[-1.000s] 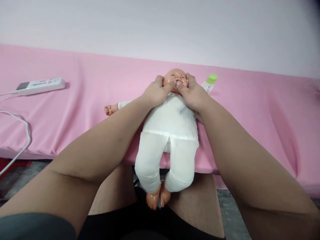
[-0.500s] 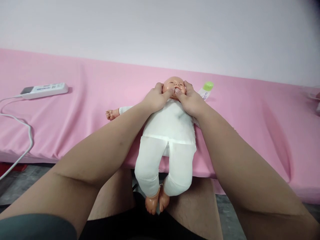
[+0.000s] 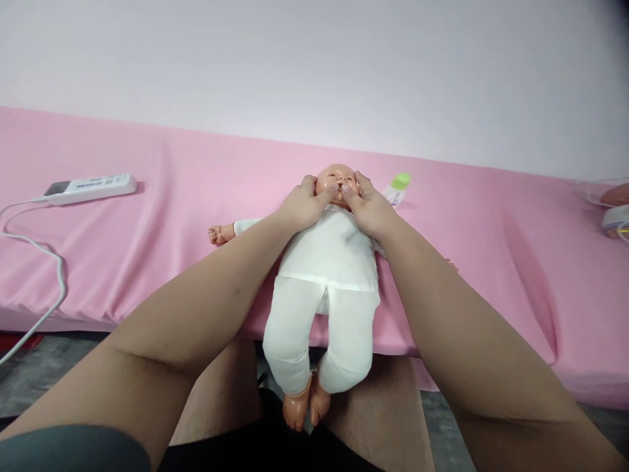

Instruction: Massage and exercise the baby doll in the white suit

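Two bare knees sit nearest, under the near edge of the bed [image 3: 147, 262], and the feet of the doll [image 3: 328, 262] hang over that edge between them. Both forearms run up along either side of the doll's body and hide its flanks and its one arm on the right. Out on the pink sheet near the left edge lies a white remote [image 3: 91, 188] with a white cable [image 3: 44, 275] looping off the near edge beside it. Just past the doll's head, toward the far edge, lies a white tube [image 3: 397, 189] with a green cap.

The left hand [image 3: 301, 207] and right hand [image 3: 368, 208] cup the doll's head from both sides, fingers curled round the cheeks and both thumbs pressed at the mouth. The doll lies on its back, head away, across the middle of the bed. It has a bald plastic head, a soft white cloth body and legs, and one small arm stretched to the left.
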`<state>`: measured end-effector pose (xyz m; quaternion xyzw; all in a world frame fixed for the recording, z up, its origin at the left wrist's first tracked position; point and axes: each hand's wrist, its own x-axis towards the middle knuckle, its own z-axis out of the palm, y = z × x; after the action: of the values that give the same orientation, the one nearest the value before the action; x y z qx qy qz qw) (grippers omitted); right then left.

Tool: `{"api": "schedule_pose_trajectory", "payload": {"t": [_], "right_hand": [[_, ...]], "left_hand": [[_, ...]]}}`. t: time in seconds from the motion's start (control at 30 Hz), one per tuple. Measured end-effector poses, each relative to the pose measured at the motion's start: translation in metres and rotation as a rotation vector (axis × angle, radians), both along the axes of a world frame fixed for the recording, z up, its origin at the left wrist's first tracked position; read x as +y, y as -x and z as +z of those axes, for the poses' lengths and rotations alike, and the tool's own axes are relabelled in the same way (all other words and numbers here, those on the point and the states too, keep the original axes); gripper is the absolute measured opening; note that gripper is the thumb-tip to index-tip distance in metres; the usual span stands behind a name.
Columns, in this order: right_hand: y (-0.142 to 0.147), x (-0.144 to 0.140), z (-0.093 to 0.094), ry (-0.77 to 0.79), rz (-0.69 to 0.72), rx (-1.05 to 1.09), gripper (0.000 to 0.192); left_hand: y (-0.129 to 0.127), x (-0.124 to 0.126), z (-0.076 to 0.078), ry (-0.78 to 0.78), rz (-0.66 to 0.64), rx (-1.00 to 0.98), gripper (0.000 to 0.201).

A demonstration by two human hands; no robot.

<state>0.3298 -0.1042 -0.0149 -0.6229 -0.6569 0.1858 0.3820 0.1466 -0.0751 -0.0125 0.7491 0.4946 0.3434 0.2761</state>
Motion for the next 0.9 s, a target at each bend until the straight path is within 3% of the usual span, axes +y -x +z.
{"api": "schedule_pose_trajectory", "payload": {"t": [0.27, 0.9], "right_hand": [[0.0046, -0.0042, 0.0060, 0.035, -0.023, 0.014, 0.087], [0.0027, 0.0057, -0.0006, 0.021, -0.025, -0.011, 0.079]], "left_hand": [[0.0006, 0.0012, 0.0004, -0.004, -0.002, -0.008, 0.066], [0.0008, 0.0029, -0.0001, -0.025, 0.017, 0.007, 0.062]]}}
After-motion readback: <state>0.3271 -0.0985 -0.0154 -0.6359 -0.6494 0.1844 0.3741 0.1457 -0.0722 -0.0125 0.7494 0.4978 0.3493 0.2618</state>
